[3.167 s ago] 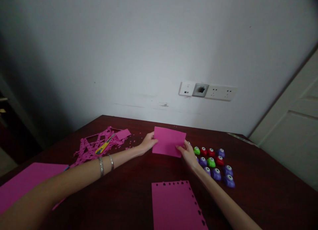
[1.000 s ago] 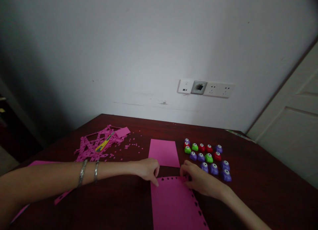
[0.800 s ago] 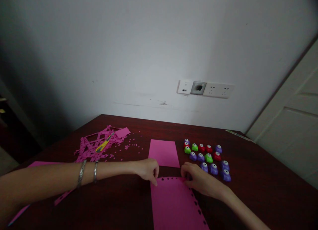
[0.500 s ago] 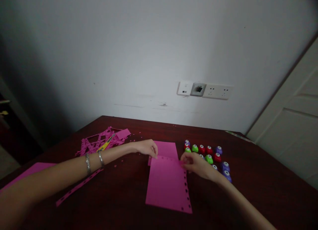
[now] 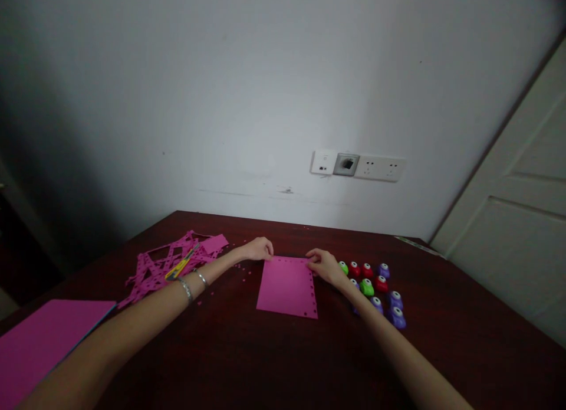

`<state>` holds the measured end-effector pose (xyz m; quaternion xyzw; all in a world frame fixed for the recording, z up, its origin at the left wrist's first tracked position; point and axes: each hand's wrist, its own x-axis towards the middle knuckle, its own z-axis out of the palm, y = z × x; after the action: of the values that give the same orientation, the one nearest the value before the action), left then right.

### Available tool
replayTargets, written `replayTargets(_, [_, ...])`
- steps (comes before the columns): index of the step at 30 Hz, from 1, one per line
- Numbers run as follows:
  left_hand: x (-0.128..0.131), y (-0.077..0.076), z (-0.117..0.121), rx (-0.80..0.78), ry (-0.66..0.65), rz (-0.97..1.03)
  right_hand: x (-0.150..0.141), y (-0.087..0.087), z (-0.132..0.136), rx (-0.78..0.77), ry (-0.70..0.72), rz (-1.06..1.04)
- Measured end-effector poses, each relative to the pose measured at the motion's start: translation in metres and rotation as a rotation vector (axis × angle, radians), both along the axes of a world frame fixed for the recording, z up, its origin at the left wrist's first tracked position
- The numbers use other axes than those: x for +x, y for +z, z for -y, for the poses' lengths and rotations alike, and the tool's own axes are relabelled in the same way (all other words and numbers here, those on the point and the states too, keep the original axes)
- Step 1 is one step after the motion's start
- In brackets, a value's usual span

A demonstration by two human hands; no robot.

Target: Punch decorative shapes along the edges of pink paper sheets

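A pink sheet with punched holes along its far and right edges [image 5: 287, 286] lies flat on the dark red table [image 5: 451, 327]. My left hand [image 5: 259, 248] pinches its far left corner. My right hand [image 5: 323, 265] pinches its far right corner. The plain pink sheet seen earlier is hidden under it. Several small craft punches [image 5: 371, 286], green, red and purple, stand just right of my right hand.
A heap of cut pink paper scraps [image 5: 163, 265] with a yellow utility knife [image 5: 179, 263] lies at the far left. A large pink sheet [image 5: 35, 345] lies at the near left edge. Wall sockets [image 5: 358, 166] are on the wall behind; a door [image 5: 517, 221] stands right.
Both hands set down the plain pink sheet, then took the punched sheet by its far corners and slid it away from me, over the plain one.
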<state>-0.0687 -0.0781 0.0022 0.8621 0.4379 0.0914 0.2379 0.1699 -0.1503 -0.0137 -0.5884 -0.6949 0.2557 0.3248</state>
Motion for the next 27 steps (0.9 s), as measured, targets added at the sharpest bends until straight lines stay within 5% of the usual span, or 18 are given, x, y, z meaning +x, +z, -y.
replayTargets(4, [0.022, 0.009, 0.014, 0.300, 0.001, -0.062, 0.017, 0.016, 0.028, 0.128, -0.036, 0.066])
replayTargets(7, [0.052, 0.012, 0.036, 0.542, -0.132, -0.140, 0.048, 0.019, 0.070, 0.370, -0.050, 0.197])
replayTargets(13, [0.122, -0.010, 0.079, 0.568, -0.370, -0.106, 0.121, -0.032, 0.128, 0.452, -0.329, 0.459])
replayTargets(19, [0.171, -0.027, 0.093, 0.648, -0.405, -0.109, 0.165, -0.074, 0.095, 0.335, -0.356, 0.494])
replayTargets(27, [0.194, -0.036, 0.061, 0.658, -0.416, -0.144, 0.196, -0.061, 0.035, 0.157, -0.123, 0.365])
